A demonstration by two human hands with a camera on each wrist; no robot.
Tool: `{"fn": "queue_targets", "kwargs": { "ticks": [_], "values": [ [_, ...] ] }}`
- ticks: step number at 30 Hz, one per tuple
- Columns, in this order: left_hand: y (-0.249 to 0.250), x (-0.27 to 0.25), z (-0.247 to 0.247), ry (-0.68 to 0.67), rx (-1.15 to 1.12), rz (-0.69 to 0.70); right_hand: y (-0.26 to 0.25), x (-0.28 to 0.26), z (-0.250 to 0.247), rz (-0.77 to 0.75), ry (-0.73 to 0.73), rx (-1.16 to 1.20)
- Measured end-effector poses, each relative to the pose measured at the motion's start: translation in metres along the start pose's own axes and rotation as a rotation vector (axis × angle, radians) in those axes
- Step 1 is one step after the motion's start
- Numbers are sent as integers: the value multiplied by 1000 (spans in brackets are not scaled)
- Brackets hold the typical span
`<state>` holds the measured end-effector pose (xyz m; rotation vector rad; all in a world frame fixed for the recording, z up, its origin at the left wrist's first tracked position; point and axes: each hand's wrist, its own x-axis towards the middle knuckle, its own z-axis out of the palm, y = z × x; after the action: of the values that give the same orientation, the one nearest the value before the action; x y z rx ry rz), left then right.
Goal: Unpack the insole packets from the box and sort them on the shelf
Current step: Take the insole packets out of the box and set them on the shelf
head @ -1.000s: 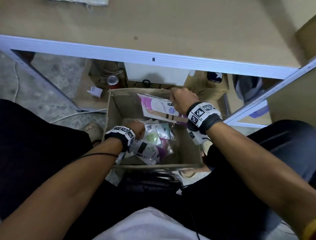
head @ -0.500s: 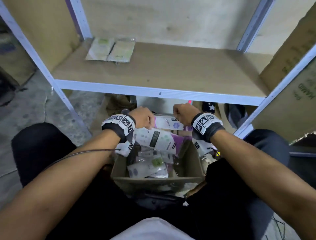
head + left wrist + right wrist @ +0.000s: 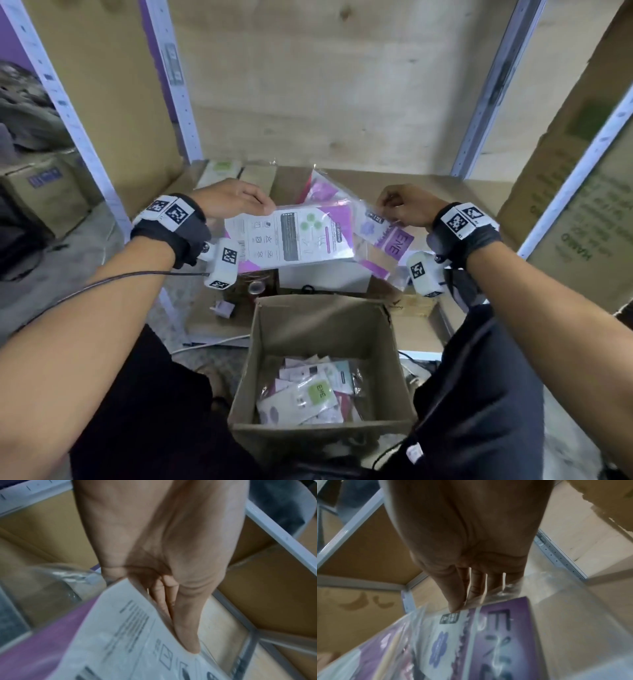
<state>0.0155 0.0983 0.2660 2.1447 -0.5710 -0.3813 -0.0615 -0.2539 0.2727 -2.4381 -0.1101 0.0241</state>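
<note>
Holding two slippery insole packets above the box

Pinching flat packets, both hands hover between box (image 3: 322,346) and shelf (image 3: 424,181). The left hand (image 3: 229,200) nips the white-backed packet (image 3: 291,236) at its edge; the right hand (image 3: 406,205) nips the purple packet (image 3: 387,236) by its clear top flap. They look light, floppy and slick, so corner grips may slip.
</note>
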Motion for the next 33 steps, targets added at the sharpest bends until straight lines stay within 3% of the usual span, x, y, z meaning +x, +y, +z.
{"fn": "queue_targets", "kwargs": {
  "ticks": [7, 12, 18, 23, 27, 33],
  "values": [
    [-24, 15, -44, 262, -476, -97, -16, 39, 0, 74, 134, 421],
    [-44, 47, -46, 415, -764, -186, -29, 90, 26, 150, 184, 605],
    [-71, 91, -46, 485, -1013, -305, -40, 159, 72, 230, 174, 729],
    [-102, 127, -68, 614, -1051, -375, -50, 216, 103, 236, 153, 850],
    [-133, 150, -106, 682, -933, -425, -55, 263, 127, 290, 121, 948],
    [-191, 177, -150, 750, -731, -502, -63, 319, 161, 312, 62, 881]
  ]
}}
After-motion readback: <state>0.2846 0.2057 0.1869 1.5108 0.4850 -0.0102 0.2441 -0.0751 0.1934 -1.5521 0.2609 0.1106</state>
